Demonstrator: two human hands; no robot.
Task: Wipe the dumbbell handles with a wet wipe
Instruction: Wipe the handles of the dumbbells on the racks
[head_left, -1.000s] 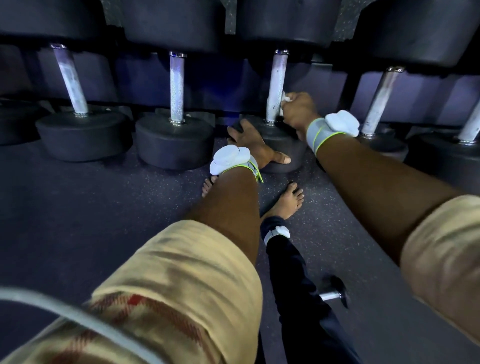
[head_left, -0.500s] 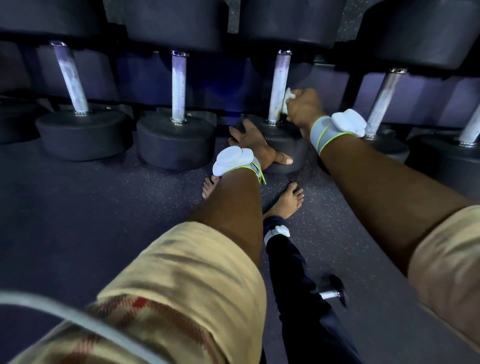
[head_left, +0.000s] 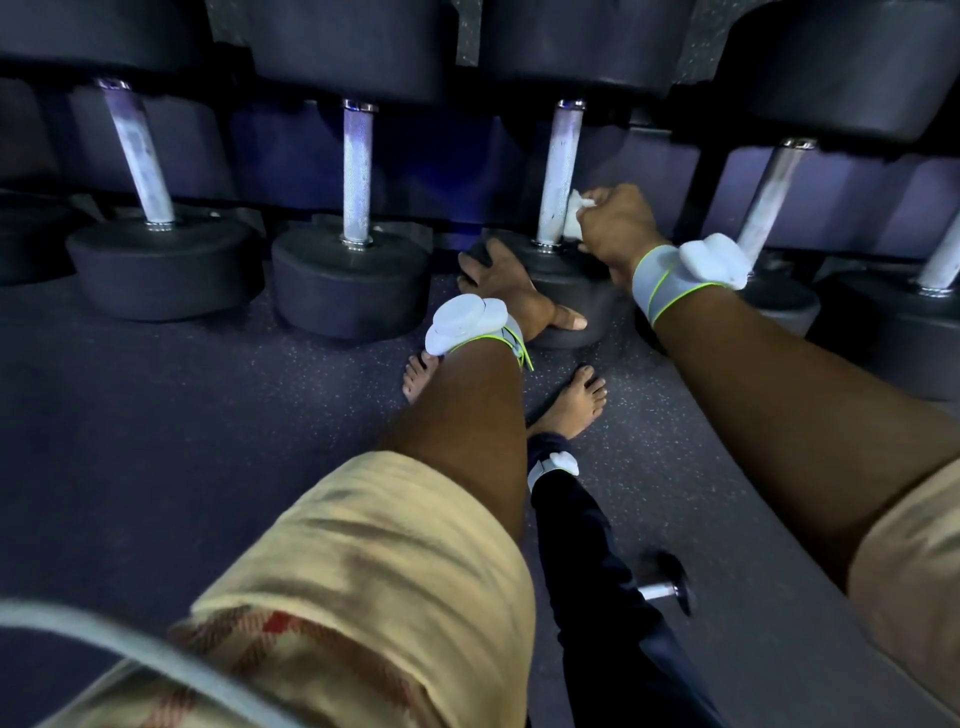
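A row of large black dumbbells lies on the floor with their silver handles pointing away from me. My right hand (head_left: 615, 226) grips a white wet wipe (head_left: 574, 218) and presses it against the right side of the third handle (head_left: 558, 171), near its lower end. My left hand (head_left: 511, 291) rests spread on that dumbbell's near black head (head_left: 571, 291), thumb along its front face. Two more handles stand to the left, one (head_left: 357, 171) close by and one (head_left: 139, 156) further off, and another handle (head_left: 769, 192) shows behind my right wrist.
My bare feet (head_left: 571, 402) stand on the dark speckled rubber floor (head_left: 208, 415) just in front of the dumbbell. A small dumbbell (head_left: 667, 584) lies on the floor near my right leg. Another large dumbbell head (head_left: 909, 338) sits at the far right.
My right hand with the wipe slid up the third handle a little and has come back down towards its lower end. My left hand has stayed on the dumbbell head.
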